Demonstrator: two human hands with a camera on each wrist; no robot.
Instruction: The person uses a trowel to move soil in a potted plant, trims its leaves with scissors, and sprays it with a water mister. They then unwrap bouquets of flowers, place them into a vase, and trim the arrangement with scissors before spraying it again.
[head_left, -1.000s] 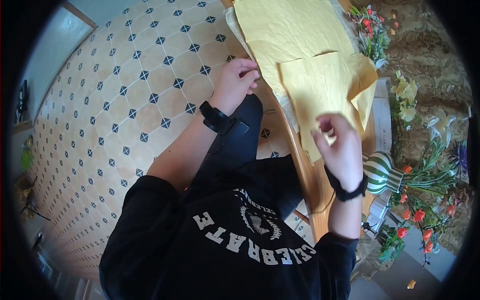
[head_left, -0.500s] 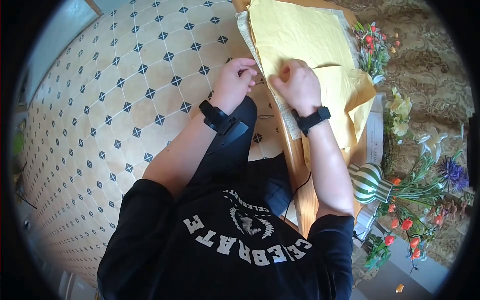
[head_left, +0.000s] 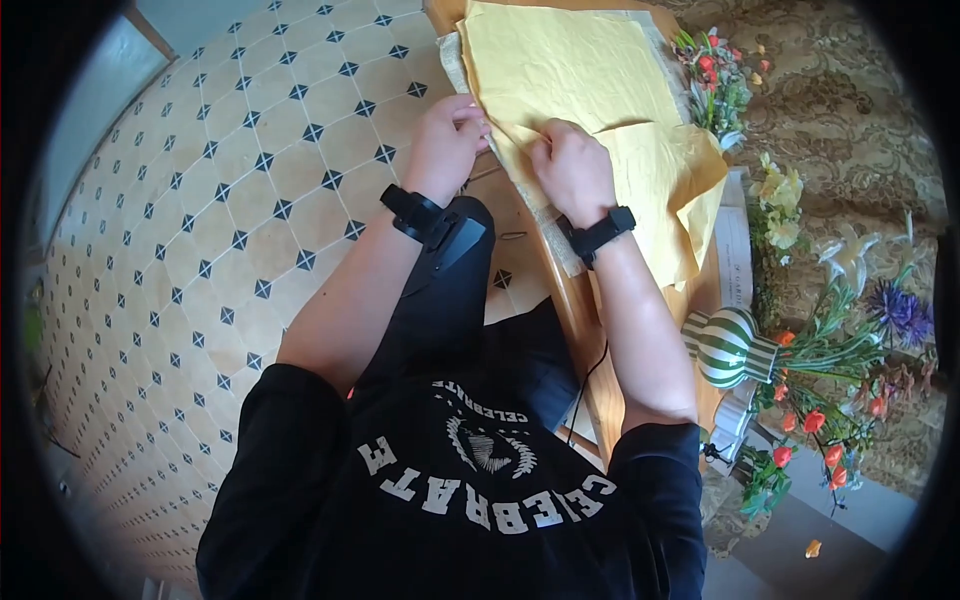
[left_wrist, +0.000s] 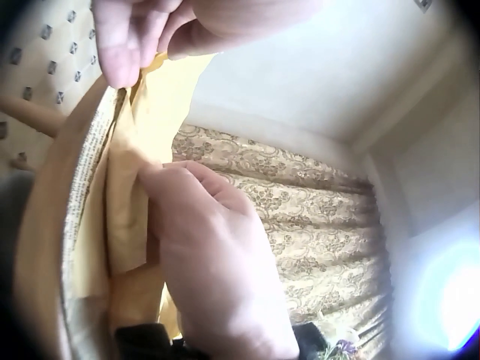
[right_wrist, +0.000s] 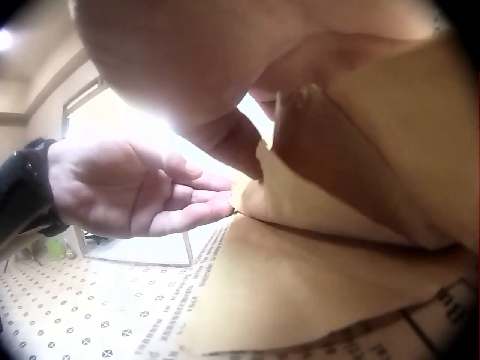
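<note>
Crumpled yellow paper point(head_left: 570, 60) lies over printed sheets on a wooden table. At its near edge, my left hand point(head_left: 447, 150) pinches the paper's border; in the left wrist view the fingertips meet on a yellow fold point(left_wrist: 161, 67). My right hand point(head_left: 575, 175) pinches a folded part of the paper a little to the right, thumb against curled fingers. The right wrist view shows the fold point(right_wrist: 315, 199) standing up beneath the right hand, with the left fingertips touching its end.
Printed paper point(head_left: 452, 62) shows along the table edge. A green and white striped vase point(head_left: 727, 347) with artificial flowers stands at the right, by a patterned curtain point(head_left: 830, 110). A black cable runs below the right forearm. Tiled floor point(head_left: 250, 200) lies at the left.
My right hand has moved up and left from the lower part of the paper to a spot near my left hand, where it now pinches a fold. The left hand has barely moved.
</note>
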